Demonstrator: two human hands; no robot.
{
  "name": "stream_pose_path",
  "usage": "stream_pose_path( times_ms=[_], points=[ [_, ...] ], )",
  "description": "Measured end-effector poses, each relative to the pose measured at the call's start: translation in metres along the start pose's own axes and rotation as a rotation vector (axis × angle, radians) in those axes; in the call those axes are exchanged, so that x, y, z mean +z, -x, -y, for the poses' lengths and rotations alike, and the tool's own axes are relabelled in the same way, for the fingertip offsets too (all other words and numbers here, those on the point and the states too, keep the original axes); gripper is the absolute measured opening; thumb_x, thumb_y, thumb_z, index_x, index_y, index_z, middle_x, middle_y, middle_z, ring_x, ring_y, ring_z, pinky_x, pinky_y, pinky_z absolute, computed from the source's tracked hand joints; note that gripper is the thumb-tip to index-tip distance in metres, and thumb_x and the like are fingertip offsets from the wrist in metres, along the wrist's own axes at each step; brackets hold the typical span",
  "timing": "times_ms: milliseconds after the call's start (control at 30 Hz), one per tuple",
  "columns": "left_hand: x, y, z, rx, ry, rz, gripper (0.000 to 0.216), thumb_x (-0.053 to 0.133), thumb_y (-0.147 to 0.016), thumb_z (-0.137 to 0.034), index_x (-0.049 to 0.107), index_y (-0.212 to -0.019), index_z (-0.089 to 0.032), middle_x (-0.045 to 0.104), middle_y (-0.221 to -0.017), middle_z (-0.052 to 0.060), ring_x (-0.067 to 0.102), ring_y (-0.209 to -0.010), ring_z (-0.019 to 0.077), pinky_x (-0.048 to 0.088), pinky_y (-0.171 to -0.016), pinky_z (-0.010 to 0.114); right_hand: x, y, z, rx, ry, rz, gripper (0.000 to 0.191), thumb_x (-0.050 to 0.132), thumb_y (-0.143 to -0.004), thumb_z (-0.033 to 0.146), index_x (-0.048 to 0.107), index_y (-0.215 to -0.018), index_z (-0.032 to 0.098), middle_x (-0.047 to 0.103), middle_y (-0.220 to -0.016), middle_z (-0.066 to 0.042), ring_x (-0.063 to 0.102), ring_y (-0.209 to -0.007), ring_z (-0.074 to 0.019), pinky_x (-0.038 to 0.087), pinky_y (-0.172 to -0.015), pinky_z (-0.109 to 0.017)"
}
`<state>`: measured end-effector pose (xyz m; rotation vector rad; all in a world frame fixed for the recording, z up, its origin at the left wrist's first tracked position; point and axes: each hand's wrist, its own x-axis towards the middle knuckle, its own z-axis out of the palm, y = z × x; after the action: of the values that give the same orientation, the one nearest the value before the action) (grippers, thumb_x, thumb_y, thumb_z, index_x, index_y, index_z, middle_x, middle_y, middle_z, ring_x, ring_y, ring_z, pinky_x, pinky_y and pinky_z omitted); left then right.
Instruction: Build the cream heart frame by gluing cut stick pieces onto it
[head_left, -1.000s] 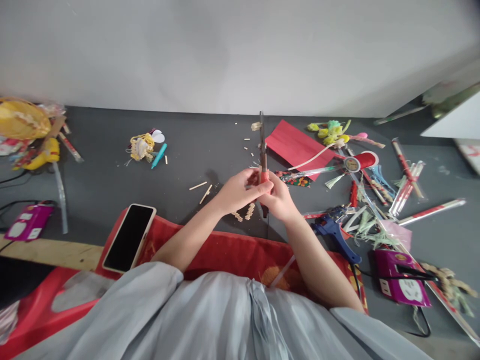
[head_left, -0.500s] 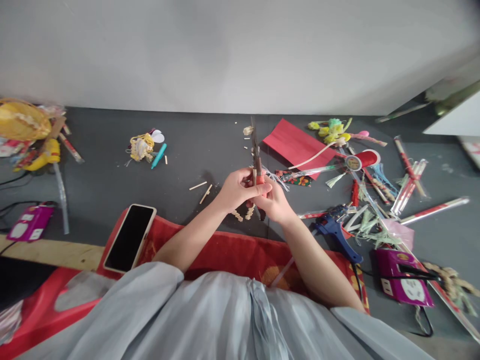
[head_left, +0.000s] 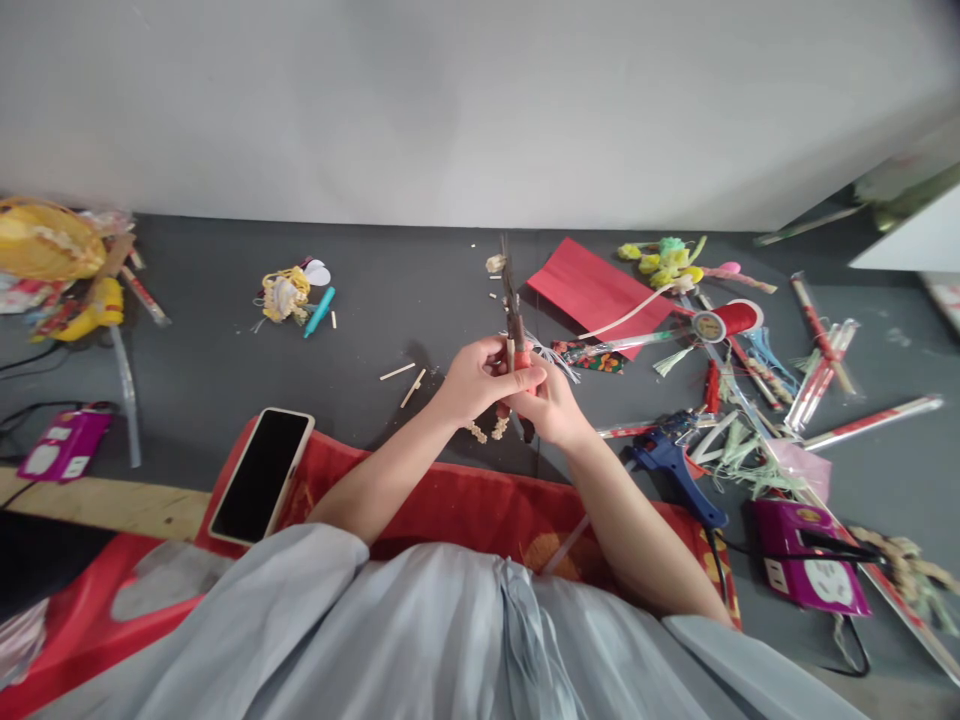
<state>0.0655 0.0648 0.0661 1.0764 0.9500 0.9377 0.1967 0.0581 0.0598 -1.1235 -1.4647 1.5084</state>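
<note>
Over the near middle of the table, my two hands are together. My right hand (head_left: 553,402) is closed on scissors (head_left: 511,292) with red-orange handles; their narrow dark blades point away from me. My left hand (head_left: 471,382) presses against it, its thumb across the handles and its fingers closed on what looks like a short pale stick (head_left: 510,354). Part of that grip is hidden. Just below the hands, pale braided ends (head_left: 499,428) show. Two loose pale sticks (head_left: 412,388) lie left of my left hand. A small cream piece (head_left: 496,263) is beside the blade tips.
Red paper (head_left: 592,295), a red thread spool (head_left: 735,320) and a blue glue gun (head_left: 675,470) lie to the right, among tassels and wrapped sticks. A phone (head_left: 260,475) and a teal tube (head_left: 320,311) are at left. Purple power sockets (head_left: 810,555) with cables stand right; a wall (head_left: 480,120) rises behind.
My hands keep nearly the same grip and place on the scissors. The whole view has shifted very slightly.
</note>
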Motion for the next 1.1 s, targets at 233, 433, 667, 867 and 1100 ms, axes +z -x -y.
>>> stream_pose_path(
  times_ms=[233, 433, 667, 867, 1100],
  points=[
    [-0.001, -0.001, 0.002, 0.011, -0.006, 0.009, 0.046, 0.084, -0.067, -0.051, 0.062, -0.085, -0.016, 0.065, -0.064, -0.001, 0.056, -0.049, 0.0082, 0.045, -0.051, 0.022, -0.001, 0.001, 0.004, 0.044, 0.03, -0.003, 0.025, 0.061, -0.065, 0.04, 0.052, -0.08, 0.023, 0.058, -0.067, 0.003, 0.058, -0.05, -0.0131, 0.043, -0.047, -0.029],
    [-0.001, 0.0, 0.004, 0.017, 0.001, 0.015, 0.046, 0.085, -0.067, -0.052, 0.062, -0.085, -0.016, 0.065, -0.067, -0.001, 0.057, -0.051, 0.0082, 0.045, -0.052, 0.022, 0.0, 0.001, 0.006, 0.044, 0.025, -0.006, 0.024, 0.061, -0.065, 0.041, 0.051, -0.078, 0.023, 0.057, -0.065, 0.004, 0.056, -0.049, -0.0127, 0.041, -0.047, -0.029],
    [-0.003, -0.001, -0.004, -0.051, -0.01, 0.028, 0.066, 0.089, -0.059, -0.059, 0.063, -0.099, -0.015, 0.065, -0.073, -0.001, 0.062, -0.062, 0.011, 0.049, -0.059, 0.024, -0.002, 0.0, 0.001, 0.035, 0.106, 0.002, 0.026, 0.058, -0.066, 0.043, 0.051, -0.082, 0.024, 0.057, -0.066, 0.003, 0.055, -0.054, -0.0142, 0.042, -0.052, -0.03],
    [-0.033, -0.004, -0.019, 0.148, -0.09, 0.061, 0.079, 0.082, -0.058, -0.075, 0.06, -0.107, -0.018, 0.07, -0.105, 0.008, 0.069, -0.097, 0.0188, 0.054, -0.087, 0.029, -0.009, -0.001, 0.006, -0.043, 0.467, -0.108, 0.035, 0.062, -0.064, 0.049, 0.037, -0.075, 0.027, 0.048, -0.061, 0.005, 0.043, -0.058, -0.0144, 0.036, -0.058, -0.031],
    [-0.054, 0.006, -0.037, 0.44, -0.292, -0.306, 0.058, 0.062, -0.085, -0.071, 0.061, -0.114, -0.021, 0.071, -0.106, 0.006, 0.072, -0.089, 0.0153, 0.056, -0.083, 0.027, -0.01, 0.003, 0.011, -0.153, 0.633, -0.095, 0.035, 0.061, -0.068, 0.044, 0.033, -0.082, 0.027, 0.051, -0.064, 0.003, 0.044, -0.058, -0.0165, 0.032, -0.057, -0.029]
  ],
)
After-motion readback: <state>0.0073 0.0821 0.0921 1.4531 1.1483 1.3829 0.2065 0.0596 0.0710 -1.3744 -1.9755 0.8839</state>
